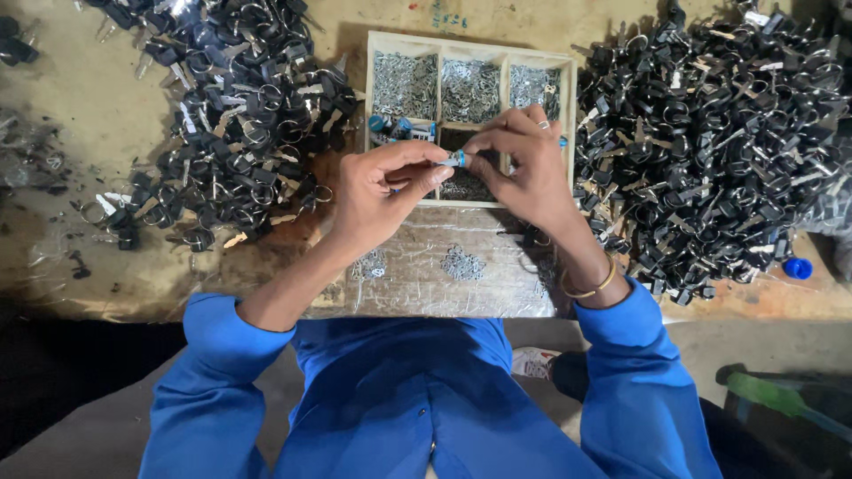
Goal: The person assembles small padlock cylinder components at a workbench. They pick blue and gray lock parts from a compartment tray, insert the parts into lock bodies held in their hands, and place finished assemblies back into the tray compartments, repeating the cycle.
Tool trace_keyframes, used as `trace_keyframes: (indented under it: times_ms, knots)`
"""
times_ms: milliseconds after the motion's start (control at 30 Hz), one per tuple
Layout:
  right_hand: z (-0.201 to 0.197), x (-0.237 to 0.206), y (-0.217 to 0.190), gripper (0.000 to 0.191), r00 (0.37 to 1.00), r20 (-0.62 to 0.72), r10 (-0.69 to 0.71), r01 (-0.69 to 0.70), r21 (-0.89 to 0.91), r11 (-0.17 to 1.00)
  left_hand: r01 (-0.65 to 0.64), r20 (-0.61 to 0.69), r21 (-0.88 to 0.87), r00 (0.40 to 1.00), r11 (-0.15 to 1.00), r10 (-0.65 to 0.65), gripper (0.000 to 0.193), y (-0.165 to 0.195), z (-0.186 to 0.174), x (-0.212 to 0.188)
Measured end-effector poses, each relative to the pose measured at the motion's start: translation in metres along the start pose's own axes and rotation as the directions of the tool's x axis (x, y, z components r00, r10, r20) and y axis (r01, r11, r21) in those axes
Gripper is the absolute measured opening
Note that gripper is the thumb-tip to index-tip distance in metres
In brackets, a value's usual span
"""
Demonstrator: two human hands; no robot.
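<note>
My left hand (382, 191) and my right hand (524, 168) meet over a wooden compartment tray (470, 44). Between their fingertips they pinch a small blue and silver cylindrical part (455, 160). Both hands grip it, the left from below and the right from above. The tray's back compartments hold small silver metal pieces; a front left compartment holds several blue and silver parts (401, 129). A ring is on a right finger and a gold bangle (590, 286) on the right wrist.
A large heap of black-headed keys on rings (235, 115) lies left of the tray and another heap (719, 133) to the right. Small silver pieces (462, 263) lie on a plastic sheet before the tray. A blue cap (797, 268) sits at far right.
</note>
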State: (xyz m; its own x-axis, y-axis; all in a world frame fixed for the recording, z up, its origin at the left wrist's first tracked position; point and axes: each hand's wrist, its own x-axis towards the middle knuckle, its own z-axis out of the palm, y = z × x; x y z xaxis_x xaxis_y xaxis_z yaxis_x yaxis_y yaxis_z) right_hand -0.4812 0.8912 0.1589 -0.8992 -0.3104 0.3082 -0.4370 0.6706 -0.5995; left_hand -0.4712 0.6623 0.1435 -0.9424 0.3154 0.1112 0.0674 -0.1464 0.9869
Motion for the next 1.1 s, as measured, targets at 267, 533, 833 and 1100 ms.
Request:
trace_keyframes:
  times_ms: [267, 533, 833, 1100]
  knots:
    - [0.035, 0.025, 0.032, 0.014, 0.998, -0.069, -0.012, 0.009, -0.045, 0.999, 0.007, -0.083, 0.095, 0.997, 0.995, 0.001, 0.023, -0.041, -0.024, 0.025]
    - [0.059, 0.009, 0.03, 0.008, 0.987, 0.063, 0.149, -0.152, 0.68, 0.717, -0.058, -0.072, 0.261, 0.994, 0.964, 0.079, 0.023, -0.047, -0.03, 0.018]
    - [0.061, 0.013, 0.018, 0.008, 0.978, 0.147, 0.148, -0.208, 0.67, 0.713, -0.023, -0.081, 0.263, 0.996, 0.965, 0.046, 0.023, -0.038, -0.036, 0.016]
    - [0.083, 0.021, 0.012, 0.007, 0.99, 0.079, 0.119, -0.143, 0.576, 0.805, -0.013, -0.095, 0.229, 0.995, 0.973, 0.036, 0.02, -0.055, -0.053, 0.013]
